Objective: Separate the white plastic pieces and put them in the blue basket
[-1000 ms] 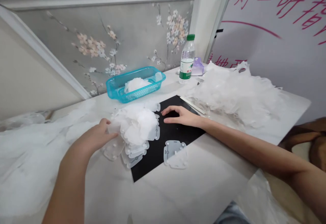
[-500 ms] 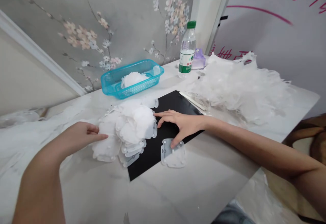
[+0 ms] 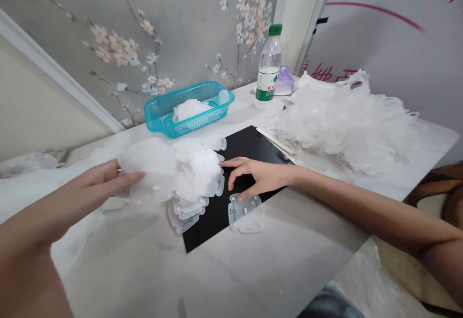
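Observation:
My left hand pinches a translucent white plastic sheet and holds it lifted above the left side of a pile of the same sheets. My right hand rests on a black mat with its fingers spread. Its thumb presses the top edge of a single sheet lying half on the mat, and its fingertips reach toward the pile.
A turquoise basket with white pieces stands at the back. A water bottle and a small purple item stand by the wall. A big heap of white plastic scraps fills the right side; thin white film lies at left.
My left hand has picked one sheet off the pile and raised it. My right hand moved down the mat, put its thumb on the single sheet and stayed there.

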Demonstrator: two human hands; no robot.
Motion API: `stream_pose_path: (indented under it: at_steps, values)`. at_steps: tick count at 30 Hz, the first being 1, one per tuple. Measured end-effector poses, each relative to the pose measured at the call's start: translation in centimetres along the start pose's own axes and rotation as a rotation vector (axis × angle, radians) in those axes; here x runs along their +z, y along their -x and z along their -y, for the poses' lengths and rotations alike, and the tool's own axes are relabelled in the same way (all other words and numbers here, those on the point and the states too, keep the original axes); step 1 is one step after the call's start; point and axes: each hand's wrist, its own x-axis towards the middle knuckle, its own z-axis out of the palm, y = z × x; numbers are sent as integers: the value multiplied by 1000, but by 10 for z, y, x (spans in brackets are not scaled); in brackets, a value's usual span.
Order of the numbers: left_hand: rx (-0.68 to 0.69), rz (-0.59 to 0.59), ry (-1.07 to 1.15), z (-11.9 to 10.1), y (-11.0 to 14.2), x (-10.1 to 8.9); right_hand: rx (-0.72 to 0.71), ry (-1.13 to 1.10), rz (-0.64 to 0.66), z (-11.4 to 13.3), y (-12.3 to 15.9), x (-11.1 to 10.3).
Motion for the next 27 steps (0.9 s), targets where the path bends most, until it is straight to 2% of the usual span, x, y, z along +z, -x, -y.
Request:
stream_pose_path:
  at_steps: [4,8,10,13,15,21,27]
  values:
    - [22,206,206,-24,1,24,-28,-49,-137,3,-2,3]
    - [98,404,358,-43,-3,51,-7,-262,-359,15,-2,3]
    - [107,477,395,-47,-5,61,33,-405,-409,23,-2,2]
    - [95,500,394,-49,-6,69,48,-598,-426,29,-1,2]
    - [83,503,385,-51,-5,71,46,-644,-425,30,-1,3]
    - [72,539,430,-53,-5,73,108,-580,-449,30,-1,4]
    - [108,600,480,-47,-11,73,135,-556,-492,31,-1,3]
